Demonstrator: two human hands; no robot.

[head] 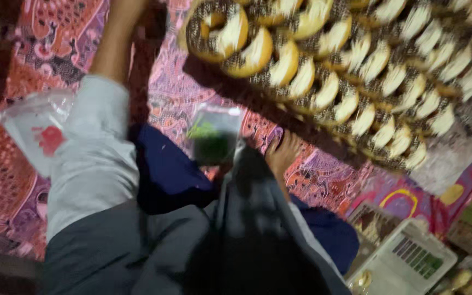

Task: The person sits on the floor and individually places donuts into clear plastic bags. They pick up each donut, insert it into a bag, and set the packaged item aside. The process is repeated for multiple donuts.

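Many ring-shaped pastries with dark chocolate sprinkles and white cream were seen laid in overlapping rows across the upper right, over a red and purple patterned cloth spread beneath everything. A small clear plastic bag with green contents was seen near the middle, just beside the right hand, whose fingers were blurred, so their grip could not be told. The left hand was hidden past the upper edge, only a grey sleeve being shown.

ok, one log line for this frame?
left hand: out of frame | right hand: on mat by doughnut tray, blurred | green-filled bag: beside it
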